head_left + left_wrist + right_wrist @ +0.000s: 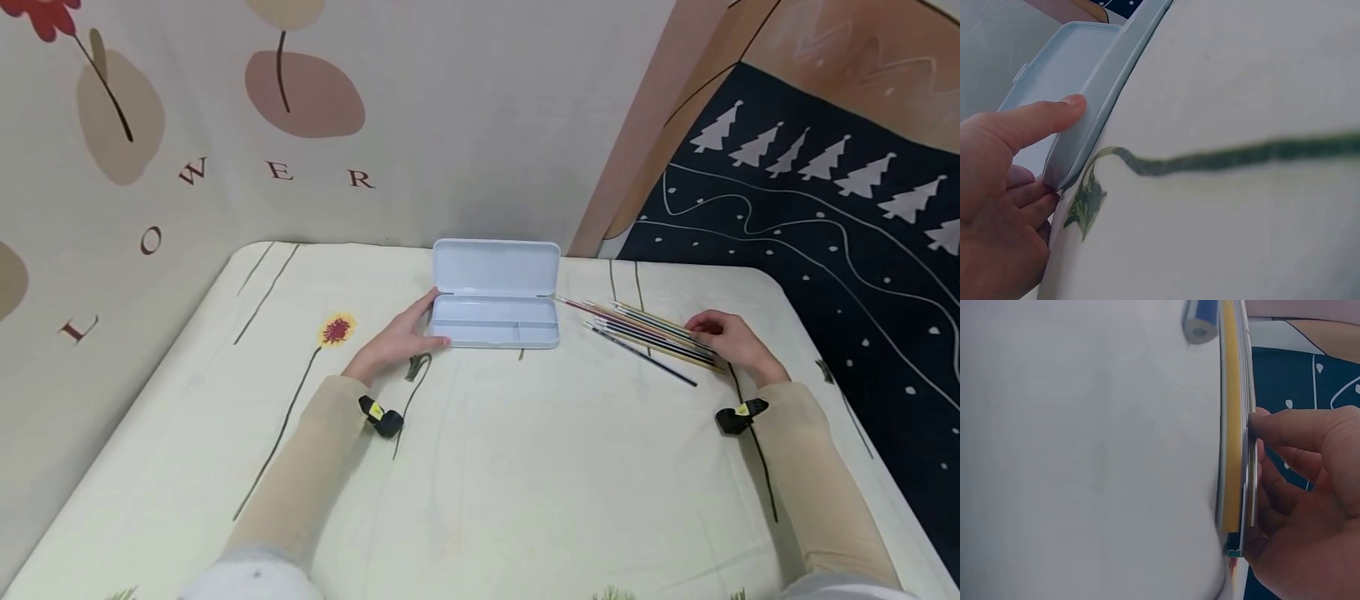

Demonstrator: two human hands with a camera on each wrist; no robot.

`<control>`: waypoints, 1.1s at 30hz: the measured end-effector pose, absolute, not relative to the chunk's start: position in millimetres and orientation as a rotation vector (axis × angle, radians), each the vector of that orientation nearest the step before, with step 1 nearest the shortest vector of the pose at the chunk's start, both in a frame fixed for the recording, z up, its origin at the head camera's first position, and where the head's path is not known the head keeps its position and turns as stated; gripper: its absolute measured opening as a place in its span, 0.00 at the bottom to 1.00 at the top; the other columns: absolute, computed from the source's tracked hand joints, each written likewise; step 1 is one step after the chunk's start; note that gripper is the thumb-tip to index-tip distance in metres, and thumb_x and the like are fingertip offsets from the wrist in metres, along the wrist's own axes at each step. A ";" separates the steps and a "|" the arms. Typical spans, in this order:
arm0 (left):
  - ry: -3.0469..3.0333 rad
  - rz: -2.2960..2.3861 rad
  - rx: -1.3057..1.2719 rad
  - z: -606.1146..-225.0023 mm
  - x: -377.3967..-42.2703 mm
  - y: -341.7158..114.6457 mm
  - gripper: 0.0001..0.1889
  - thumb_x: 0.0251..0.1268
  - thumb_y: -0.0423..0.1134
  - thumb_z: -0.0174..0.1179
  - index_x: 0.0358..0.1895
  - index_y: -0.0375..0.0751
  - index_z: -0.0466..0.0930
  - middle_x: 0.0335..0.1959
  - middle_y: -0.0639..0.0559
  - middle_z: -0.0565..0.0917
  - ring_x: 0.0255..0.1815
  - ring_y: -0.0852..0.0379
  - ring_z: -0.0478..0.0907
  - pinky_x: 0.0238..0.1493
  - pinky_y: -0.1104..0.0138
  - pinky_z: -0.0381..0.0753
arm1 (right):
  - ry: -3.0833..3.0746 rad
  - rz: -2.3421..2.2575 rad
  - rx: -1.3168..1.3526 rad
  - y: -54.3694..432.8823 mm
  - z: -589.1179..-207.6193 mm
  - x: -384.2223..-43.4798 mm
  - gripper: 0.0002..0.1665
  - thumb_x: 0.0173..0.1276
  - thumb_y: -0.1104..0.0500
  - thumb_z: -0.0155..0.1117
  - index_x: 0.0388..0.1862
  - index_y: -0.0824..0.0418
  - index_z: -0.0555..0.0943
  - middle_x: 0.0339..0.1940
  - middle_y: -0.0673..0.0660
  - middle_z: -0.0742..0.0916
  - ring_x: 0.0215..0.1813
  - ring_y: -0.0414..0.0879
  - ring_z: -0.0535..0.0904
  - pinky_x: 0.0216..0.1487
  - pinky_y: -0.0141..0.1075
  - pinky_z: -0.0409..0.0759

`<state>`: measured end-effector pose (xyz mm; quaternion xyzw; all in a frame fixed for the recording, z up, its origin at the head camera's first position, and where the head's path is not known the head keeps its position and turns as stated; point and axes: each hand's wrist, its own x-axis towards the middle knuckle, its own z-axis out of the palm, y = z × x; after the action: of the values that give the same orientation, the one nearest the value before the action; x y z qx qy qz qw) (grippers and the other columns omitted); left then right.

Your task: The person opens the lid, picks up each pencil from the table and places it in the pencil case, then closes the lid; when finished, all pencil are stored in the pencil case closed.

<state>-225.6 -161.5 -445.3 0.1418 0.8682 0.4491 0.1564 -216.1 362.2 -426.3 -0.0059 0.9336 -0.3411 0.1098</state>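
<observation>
The left hand (pixel 397 337) grips the case (pixel 495 268); the right hand (pixel 733 340), partly hidden behind pencils (pixel 651 332), pinches them.

Box (pixel 495 310): far part cut off at the top, left wrist view.
Left hand (pixel 997 169): cut off by the left edge.
Pencils (pixel 656 333): overlapping, count cannot be told; markings too small to read.
Blue pencil (pixel 1202 319): blurred, cut off by the top edge.
Right hand (pixel 1329 462): cut off by the right edge; some fingertips hidden behind pencils.
Printed stem (pixel 1222 159): blurred, cut off by the right edge.
</observation>
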 end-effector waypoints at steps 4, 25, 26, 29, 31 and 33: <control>2.483 1.287 0.406 -444.8 -225.0 -161.5 0.50 0.62 0.43 0.66 0.78 0.43 0.39 0.78 0.45 0.45 0.77 0.47 0.40 0.73 0.50 0.43 | 2.757 -1.021 -0.016 363.7 -429.3 -215.5 0.15 0.72 0.66 0.53 0.54 0.73 0.73 0.48 0.68 0.78 0.45 0.55 0.71 0.36 0.26 0.70; 2.480 1.294 0.404 -444.0 -223.9 -161.3 0.50 0.62 0.44 0.66 0.78 0.43 0.39 0.78 0.45 0.44 0.77 0.47 0.39 0.73 0.50 0.43 | 2.857 -1.177 -0.095 365.3 -439.8 -221.8 0.16 0.73 0.56 0.55 0.51 0.66 0.77 0.46 0.60 0.81 0.43 0.48 0.71 0.38 0.32 0.70; 2.480 1.293 0.403 -444.0 -223.7 -161.5 0.50 0.61 0.44 0.66 0.78 0.43 0.39 0.78 0.45 0.44 0.77 0.47 0.39 0.73 0.49 0.43 | 2.864 -1.176 -0.090 364.9 -441.6 -223.3 0.15 0.73 0.56 0.55 0.50 0.65 0.77 0.45 0.59 0.81 0.43 0.47 0.71 0.38 0.32 0.70; 2.480 1.293 0.397 -443.5 -223.2 -161.1 0.51 0.61 0.44 0.66 0.78 0.43 0.39 0.78 0.45 0.44 0.77 0.47 0.39 0.73 0.50 0.43 | 2.857 -1.183 -0.117 359.8 -438.3 -222.9 0.15 0.73 0.56 0.55 0.50 0.65 0.77 0.46 0.59 0.81 0.44 0.49 0.71 0.38 0.32 0.68; 2.479 1.294 0.392 -443.4 -223.2 -160.8 0.50 0.61 0.44 0.66 0.78 0.43 0.39 0.78 0.45 0.44 0.77 0.47 0.39 0.73 0.50 0.43 | 2.851 -1.193 -0.113 353.3 -433.0 -221.1 0.15 0.73 0.57 0.55 0.51 0.66 0.77 0.46 0.61 0.80 0.45 0.50 0.71 0.38 0.32 0.68; 2.480 1.295 0.393 -443.2 -223.2 -160.5 0.50 0.61 0.43 0.66 0.78 0.43 0.39 0.78 0.45 0.44 0.77 0.47 0.39 0.73 0.50 0.43 | 2.827 -1.210 -0.106 344.8 -425.5 -218.0 0.14 0.73 0.60 0.54 0.52 0.67 0.77 0.48 0.63 0.80 0.46 0.52 0.70 0.40 0.34 0.67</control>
<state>-223.2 -160.5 -443.2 0.1373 0.8669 0.4526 0.1575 -218.0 344.8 -425.5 -0.0345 0.9183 -0.3931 0.0322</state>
